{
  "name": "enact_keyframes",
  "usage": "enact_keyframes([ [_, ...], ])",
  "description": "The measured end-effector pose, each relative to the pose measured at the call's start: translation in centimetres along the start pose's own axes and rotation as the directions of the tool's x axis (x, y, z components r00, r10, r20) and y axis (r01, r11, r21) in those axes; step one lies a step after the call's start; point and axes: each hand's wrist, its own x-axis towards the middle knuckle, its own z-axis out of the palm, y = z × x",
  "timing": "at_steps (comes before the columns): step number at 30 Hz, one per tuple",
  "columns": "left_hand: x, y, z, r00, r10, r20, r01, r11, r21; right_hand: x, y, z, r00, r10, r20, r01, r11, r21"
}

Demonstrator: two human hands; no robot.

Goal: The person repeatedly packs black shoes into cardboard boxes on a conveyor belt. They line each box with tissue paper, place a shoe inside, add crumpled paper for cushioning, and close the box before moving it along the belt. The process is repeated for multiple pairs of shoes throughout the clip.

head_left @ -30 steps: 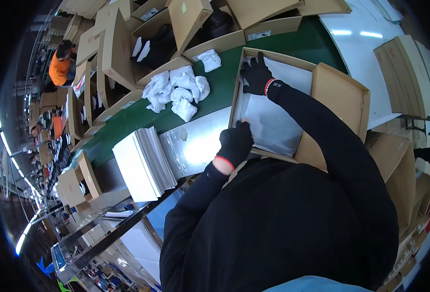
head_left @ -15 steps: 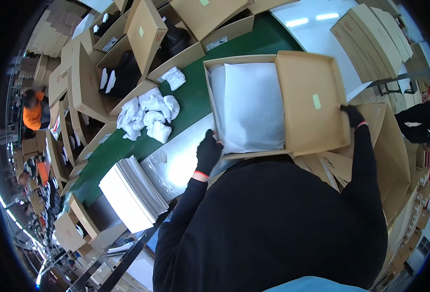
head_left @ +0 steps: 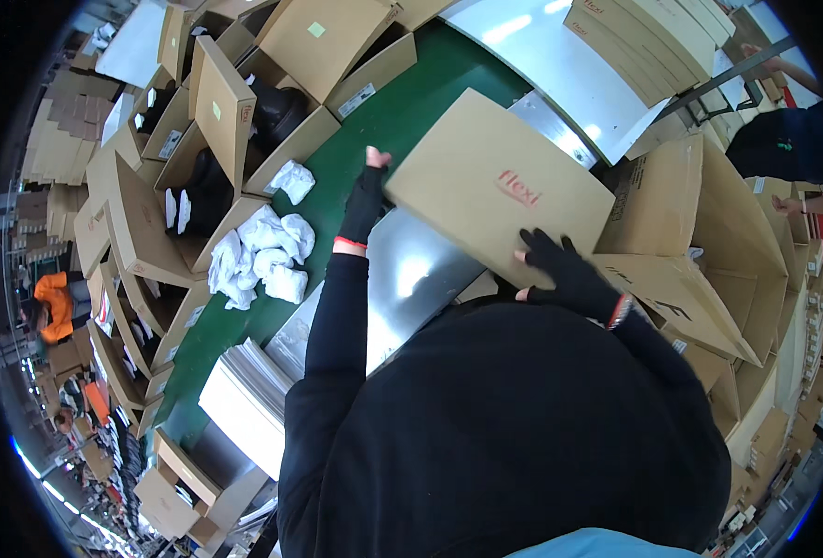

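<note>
A tan cardboard shoebox [head_left: 486, 172], its lid down, lies tilted in front of me over the metal worktop [head_left: 407, 270]. My right hand [head_left: 569, 279], in a black fingerless glove, lies over the near right part of the lid with its fingers spread. Just off the box's left corner is my left hand [head_left: 365, 200], gloved the same way; its fingers reach away from me, apart from the box and with nothing visible in them. The white paper that was inside the box is hidden under the lid.
Crumpled white paper wads [head_left: 262, 251] lie on the green belt [head_left: 337, 167]. Left of it stand open boxes with black footwear [head_left: 276, 112]. A paper stack [head_left: 244, 400] sits nearer. Flat boxes [head_left: 625, 51] and a large open carton [head_left: 737, 251] are on the right, near another person.
The lid has come down over the white paper, shutting the box, which has turned. My right hand went from the lid's edge onto its top; my left hand left the box's side and moved farther away.
</note>
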Motion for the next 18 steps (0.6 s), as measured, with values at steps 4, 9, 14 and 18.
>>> enact_keyframes([
  [4,-2.3,-2.8,1.9,0.996,0.026,-0.09,0.0,0.963,0.27,-2.8,2.2,7.2,0.829,0.31,-0.467,-0.314,0.947,0.07],
  [9,-6.2,-5.5,3.7,0.997,-0.066,0.034,0.069,0.994,-0.089,-5.0,9.1,14.1,0.657,0.745,0.116,0.085,-0.226,0.971],
  [14,-8.7,-5.3,3.3,0.991,-0.13,0.034,0.134,0.938,-0.32,-3.5,10.0,10.6,0.781,0.616,0.103,0.139,-0.332,0.933],
  [18,-8.8,1.9,2.8,1.0,-0.031,0.003,0.031,0.95,-0.312,-2.8,10.3,4.8,0.767,0.639,0.059,0.192,-0.315,0.929],
])
